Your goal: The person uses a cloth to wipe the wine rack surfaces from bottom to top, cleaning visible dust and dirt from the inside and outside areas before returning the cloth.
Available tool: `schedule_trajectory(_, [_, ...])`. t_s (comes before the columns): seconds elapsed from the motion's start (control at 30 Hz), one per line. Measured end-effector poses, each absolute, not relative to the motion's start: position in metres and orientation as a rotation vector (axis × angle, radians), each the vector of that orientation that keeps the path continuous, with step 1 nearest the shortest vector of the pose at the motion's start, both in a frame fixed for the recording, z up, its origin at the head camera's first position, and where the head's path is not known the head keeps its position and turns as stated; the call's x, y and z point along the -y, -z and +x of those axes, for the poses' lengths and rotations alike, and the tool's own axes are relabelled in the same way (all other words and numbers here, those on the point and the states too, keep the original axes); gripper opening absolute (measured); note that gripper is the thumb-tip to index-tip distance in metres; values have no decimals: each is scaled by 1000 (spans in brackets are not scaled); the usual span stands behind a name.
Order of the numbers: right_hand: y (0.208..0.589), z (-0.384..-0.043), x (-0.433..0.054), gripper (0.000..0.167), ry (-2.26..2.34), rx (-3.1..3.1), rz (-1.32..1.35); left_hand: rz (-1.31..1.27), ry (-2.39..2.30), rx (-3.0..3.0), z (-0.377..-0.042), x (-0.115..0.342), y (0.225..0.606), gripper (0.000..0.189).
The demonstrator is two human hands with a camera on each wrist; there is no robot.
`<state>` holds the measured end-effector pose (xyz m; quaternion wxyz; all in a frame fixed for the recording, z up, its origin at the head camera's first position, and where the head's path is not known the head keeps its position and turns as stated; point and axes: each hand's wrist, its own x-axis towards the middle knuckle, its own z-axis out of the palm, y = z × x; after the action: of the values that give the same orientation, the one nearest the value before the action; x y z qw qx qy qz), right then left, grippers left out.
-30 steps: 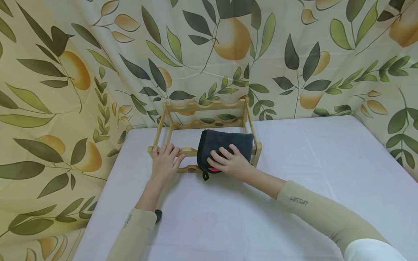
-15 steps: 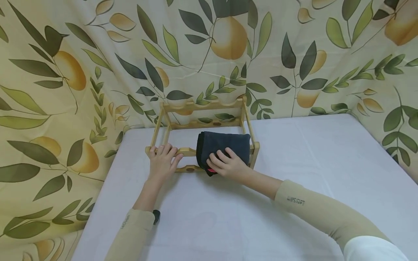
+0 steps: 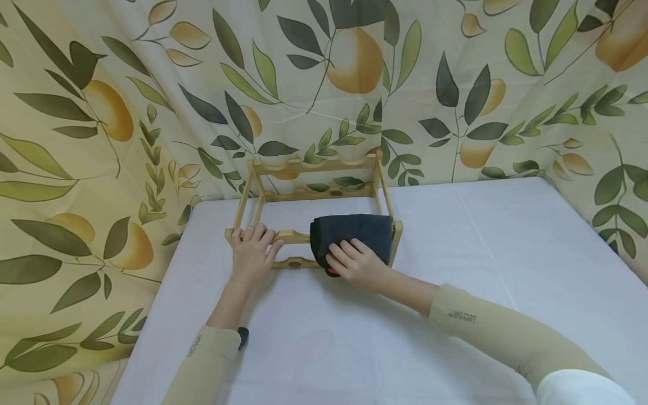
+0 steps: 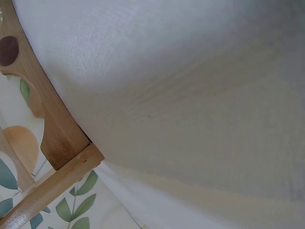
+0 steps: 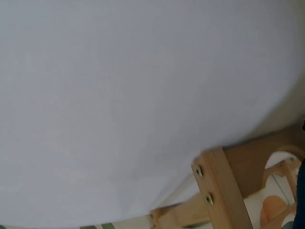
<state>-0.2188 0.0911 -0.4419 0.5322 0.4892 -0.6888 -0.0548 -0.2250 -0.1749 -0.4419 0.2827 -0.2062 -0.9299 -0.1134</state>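
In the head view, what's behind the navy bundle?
Two front rails of the wooden rack run in behind the navy bundle from the left; the right end post shows beside it. The stretch between is covered; anything else there cannot be seen.

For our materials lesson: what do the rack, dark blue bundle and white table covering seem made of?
Rack: apparently wood or bamboo, smooth, slightly glossy; grain shows in the left wrist view.
Dark blue bundle: likely matte fabric, given its soft fold; fibre unclear.
White table covering: probably matte woven cloth, from its fine texture there.
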Motion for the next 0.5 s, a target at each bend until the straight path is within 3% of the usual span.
schedule_trajectory(0.3, [460,-204,-108,33,47,1832,1198,-562,279,2452,-226,174,444,58])
schedule_trajectory(0.5, [447,-204,-94,20,14,1790,1154,-565,251,2416,-227,175,444,58])
